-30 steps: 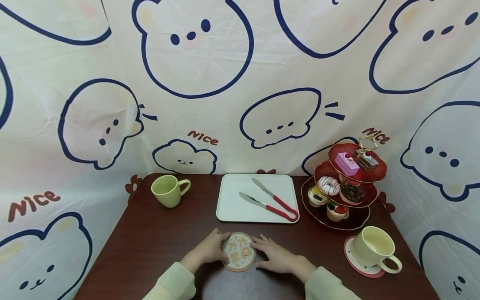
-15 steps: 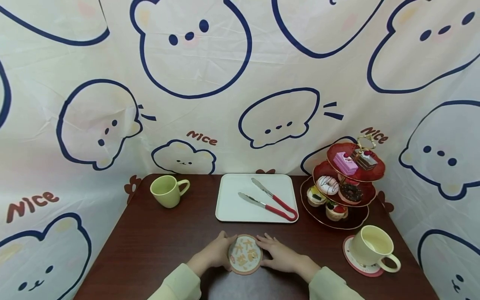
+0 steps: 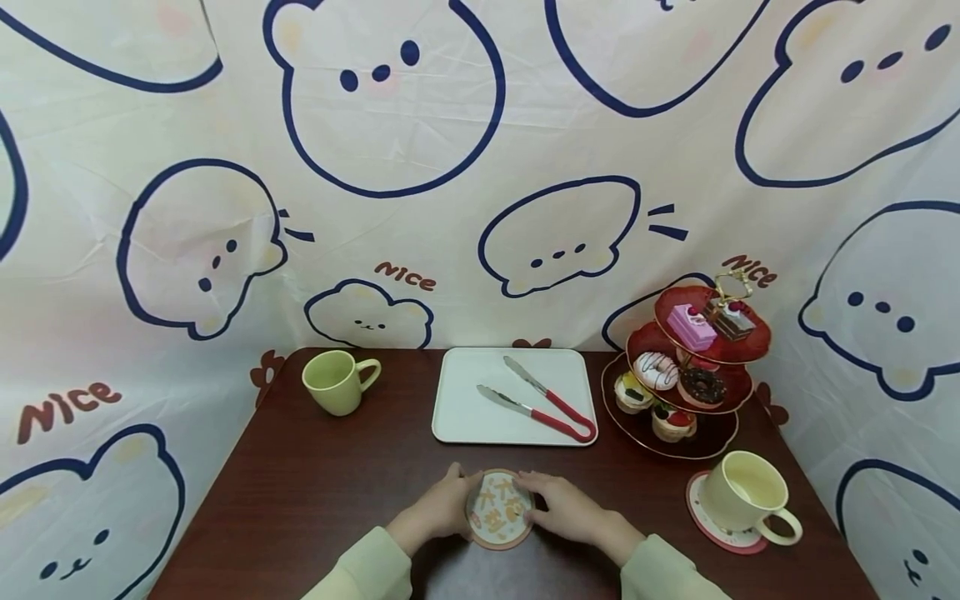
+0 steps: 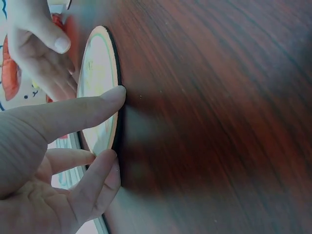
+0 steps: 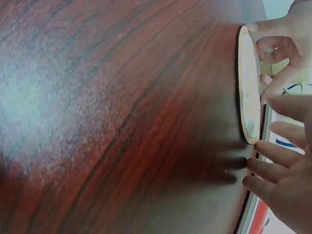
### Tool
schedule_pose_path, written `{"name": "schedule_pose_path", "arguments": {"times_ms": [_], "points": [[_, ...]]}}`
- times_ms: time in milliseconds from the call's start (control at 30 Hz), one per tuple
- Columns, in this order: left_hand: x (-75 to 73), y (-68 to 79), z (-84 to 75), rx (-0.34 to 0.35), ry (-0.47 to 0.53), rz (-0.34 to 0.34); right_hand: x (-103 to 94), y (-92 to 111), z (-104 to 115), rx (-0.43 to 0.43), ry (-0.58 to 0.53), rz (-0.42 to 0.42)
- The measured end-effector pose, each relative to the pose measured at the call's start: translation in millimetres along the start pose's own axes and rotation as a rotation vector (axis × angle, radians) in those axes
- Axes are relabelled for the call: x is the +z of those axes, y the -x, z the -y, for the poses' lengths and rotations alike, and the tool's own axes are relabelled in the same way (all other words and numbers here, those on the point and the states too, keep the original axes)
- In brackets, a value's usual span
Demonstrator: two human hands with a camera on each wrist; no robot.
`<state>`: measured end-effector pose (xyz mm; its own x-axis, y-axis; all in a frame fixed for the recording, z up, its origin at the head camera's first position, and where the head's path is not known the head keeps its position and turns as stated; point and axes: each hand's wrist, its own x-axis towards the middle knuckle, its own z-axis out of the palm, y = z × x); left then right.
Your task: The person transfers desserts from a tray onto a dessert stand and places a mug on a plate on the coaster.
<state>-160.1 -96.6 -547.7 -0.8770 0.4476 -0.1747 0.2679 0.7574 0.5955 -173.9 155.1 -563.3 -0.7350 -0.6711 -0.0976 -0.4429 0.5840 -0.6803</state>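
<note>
A round coaster [image 3: 500,510] with an orange-brown rim and a tan pattern lies flat on the dark wooden table [image 3: 315,500], between my two hands. My left hand [image 3: 444,503] holds its left side; in the left wrist view the thumb [image 4: 109,100] and fingertips [image 4: 106,161] meet the coaster's rim. Around the right side is my right hand [image 3: 573,510], its fingers spread and touching or very near the edge in the right wrist view. Its thumb [image 4: 54,40] looks raised off the coaster in the left wrist view.
Beyond the hands, a white tray [image 3: 465,423] bears red-handled tongs [image 3: 558,423]. A green mug [image 3: 335,383] stands back left. At right are a tiered red stand [image 3: 757,337] with toy pastries and a yellow mug [image 3: 746,492] on another coaster [image 3: 705,517]. A patterned cloth [image 3: 442,233] hangs behind.
The coaster has slid to the right along the table, with the left hand following it. The right hand's fingers have drawn in against its right side. The tray, mugs and stand stay put.
</note>
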Motion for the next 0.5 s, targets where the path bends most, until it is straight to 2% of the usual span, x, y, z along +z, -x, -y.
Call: {"name": "schedule_pose_path", "arguments": {"times_ms": [200, 500], "points": [[-0.3, -3.5, -5.1, 0.017, -0.01, 0.001, 1.1, -4.0, 1.3, 0.013, -0.001, -0.118], [1.1, -9.8, -14.5, 0.035, -0.045, -0.007, -2.3, -2.6, -6.3, 0.056, -0.045, -0.16]]}}
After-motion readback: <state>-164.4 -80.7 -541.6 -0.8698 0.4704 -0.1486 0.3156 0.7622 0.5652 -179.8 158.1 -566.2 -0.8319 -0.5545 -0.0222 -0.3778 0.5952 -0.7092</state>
